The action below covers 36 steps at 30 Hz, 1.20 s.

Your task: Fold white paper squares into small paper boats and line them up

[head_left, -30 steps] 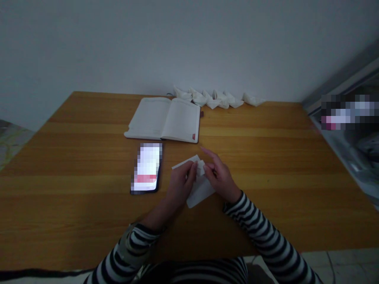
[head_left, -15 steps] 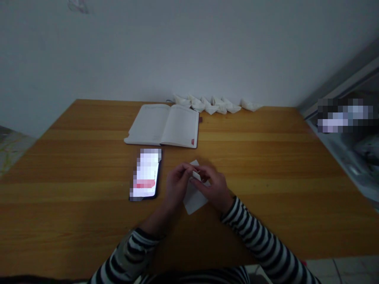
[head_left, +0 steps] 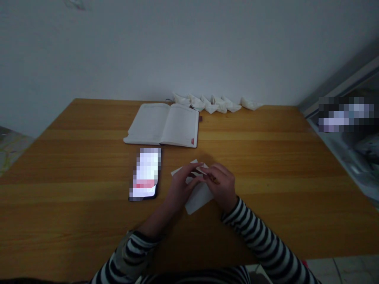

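Both hands meet over a white sheet of paper (head_left: pixel 197 200) that lies on the table at a slant. My left hand (head_left: pixel 181 187) is closed, thumb and fingers pinching a small folded piece of white paper (head_left: pixel 202 170) from the left. On its other side, my right hand (head_left: pixel 222 184) pinches the same piece with curled fingers. The fingers hide much of the folded piece, so its exact shape does not show. Corners of the sheet stick out beyond the hands.
A phone (head_left: pixel 145 173) with a lit, blurred screen lies left of my hands. Behind it an open notebook (head_left: pixel 180 126) rests on the wooden table (head_left: pixel 266 157). Several folded white paper boats (head_left: pixel 210 105) stand in a row along the wall.
My right hand has shifted slightly right and turned, and my left fingers have stretched further over the small folded paper. More of the sheet's left corner now shows.
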Each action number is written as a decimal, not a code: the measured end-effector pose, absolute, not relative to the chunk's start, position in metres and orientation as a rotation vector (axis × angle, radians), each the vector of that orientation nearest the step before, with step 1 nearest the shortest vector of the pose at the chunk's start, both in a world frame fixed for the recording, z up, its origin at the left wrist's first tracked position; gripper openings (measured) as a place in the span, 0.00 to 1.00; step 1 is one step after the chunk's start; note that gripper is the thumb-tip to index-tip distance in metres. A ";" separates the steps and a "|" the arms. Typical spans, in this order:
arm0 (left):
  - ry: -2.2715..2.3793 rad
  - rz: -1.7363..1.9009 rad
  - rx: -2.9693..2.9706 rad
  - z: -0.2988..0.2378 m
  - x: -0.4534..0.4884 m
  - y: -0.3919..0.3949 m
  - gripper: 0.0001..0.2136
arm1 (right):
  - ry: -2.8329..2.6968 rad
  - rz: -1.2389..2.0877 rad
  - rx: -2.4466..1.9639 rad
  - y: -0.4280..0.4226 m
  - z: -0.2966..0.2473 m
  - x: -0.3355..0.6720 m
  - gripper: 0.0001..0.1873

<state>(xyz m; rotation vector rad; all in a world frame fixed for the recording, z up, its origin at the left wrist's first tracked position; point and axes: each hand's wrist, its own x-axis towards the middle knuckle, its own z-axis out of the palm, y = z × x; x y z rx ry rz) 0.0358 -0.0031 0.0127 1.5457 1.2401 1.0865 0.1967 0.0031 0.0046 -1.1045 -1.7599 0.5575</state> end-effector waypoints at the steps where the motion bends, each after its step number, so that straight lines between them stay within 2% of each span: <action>1: 1.255 1.094 1.577 0.013 0.034 -0.002 0.13 | -1.752 0.593 -1.080 0.003 0.006 0.198 0.10; 4: 1.371 1.174 1.567 0.013 0.029 0.000 0.06 | -1.731 0.738 -0.985 0.004 0.013 0.199 0.14; 9: 1.389 1.270 1.324 0.017 0.024 0.002 0.05 | -1.609 0.853 -1.035 0.005 0.015 0.198 0.20; 11: 1.337 1.301 1.254 0.019 0.026 0.001 0.05 | -1.556 0.944 -1.043 0.006 0.011 0.197 0.17; 14: 1.298 1.302 1.230 0.021 0.031 -0.001 0.04 | -1.390 1.140 -1.019 0.006 0.005 0.194 0.08; 18: 1.312 1.304 1.190 0.020 0.036 -0.004 0.00 | -1.240 1.137 -1.079 0.005 0.004 0.191 0.04; 26: 1.405 1.304 1.110 0.021 0.042 -0.004 0.05 | -1.120 1.125 -1.127 0.005 0.009 0.187 0.06; 36: 1.271 1.249 0.799 0.012 0.047 -0.001 0.14 | -1.040 1.214 -1.142 0.007 0.006 0.185 0.12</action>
